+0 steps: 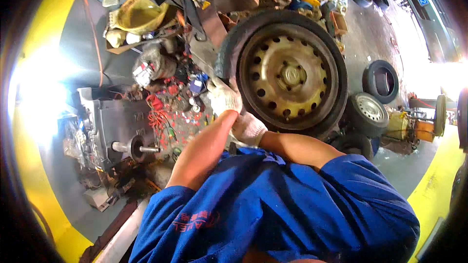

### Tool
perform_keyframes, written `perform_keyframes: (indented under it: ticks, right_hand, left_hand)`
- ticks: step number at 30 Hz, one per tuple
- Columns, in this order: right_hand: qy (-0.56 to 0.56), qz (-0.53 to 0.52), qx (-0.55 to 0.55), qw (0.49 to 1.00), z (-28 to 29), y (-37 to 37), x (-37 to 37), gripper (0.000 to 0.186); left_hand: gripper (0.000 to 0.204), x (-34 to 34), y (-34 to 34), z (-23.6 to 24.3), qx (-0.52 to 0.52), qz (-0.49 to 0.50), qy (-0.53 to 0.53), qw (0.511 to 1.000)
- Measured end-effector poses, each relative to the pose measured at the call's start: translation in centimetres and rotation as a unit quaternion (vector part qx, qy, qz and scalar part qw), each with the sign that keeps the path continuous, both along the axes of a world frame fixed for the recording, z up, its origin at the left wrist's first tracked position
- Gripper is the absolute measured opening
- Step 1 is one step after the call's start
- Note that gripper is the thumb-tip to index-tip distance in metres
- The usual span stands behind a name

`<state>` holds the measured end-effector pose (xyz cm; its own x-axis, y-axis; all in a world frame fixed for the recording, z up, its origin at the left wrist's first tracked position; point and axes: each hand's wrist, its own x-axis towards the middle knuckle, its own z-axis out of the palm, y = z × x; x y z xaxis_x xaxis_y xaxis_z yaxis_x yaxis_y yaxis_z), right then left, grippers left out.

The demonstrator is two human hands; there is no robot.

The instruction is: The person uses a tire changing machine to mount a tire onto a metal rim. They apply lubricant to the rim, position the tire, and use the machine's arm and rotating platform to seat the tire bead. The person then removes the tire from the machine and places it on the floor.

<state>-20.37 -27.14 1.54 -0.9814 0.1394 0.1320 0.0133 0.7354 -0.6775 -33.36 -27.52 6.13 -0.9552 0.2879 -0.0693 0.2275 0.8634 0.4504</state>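
Note:
A car wheel with a black tyre and a dull yellowish steel rim stands upright in front of me. My left hand, in a white work glove, presses on the tyre's left sidewall. Just below it, my right hand, also gloved in white, grips the tyre's lower left edge. Both bare forearms come out of blue sleeves at the bottom of the view. What lies under the fingers is hidden.
A grey machine with a protruding shaft stands at the left, with red cable and small parts scattered beside it. Several loose tyres and wheels lie on the floor at the right. A yellow bowl-shaped thing sits at the top left.

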Motion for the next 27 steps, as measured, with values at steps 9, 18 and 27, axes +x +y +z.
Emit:
perform_keyframes:
  ticks: [9,18,27]
  right_hand:
    - [-0.032,0.054,0.106,0.992,4.9,2.5,-6.6,0.027]
    - [-0.09,-0.032,-0.044,0.994,0.5,1.2,-9.0,0.027]
    - [-0.132,-0.114,-0.107,0.979,4.5,2.2,-8.2,0.031]
  left_hand:
    - [0.067,-7.1,6.0,2.9,-0.099,-0.121,-0.065,0.985]
    - [0.06,-7.2,3.7,-6.5,-0.127,-0.164,0.136,0.969]
    - [0.051,-7.2,6.2,-0.3,-0.119,-0.15,0.108,0.975]
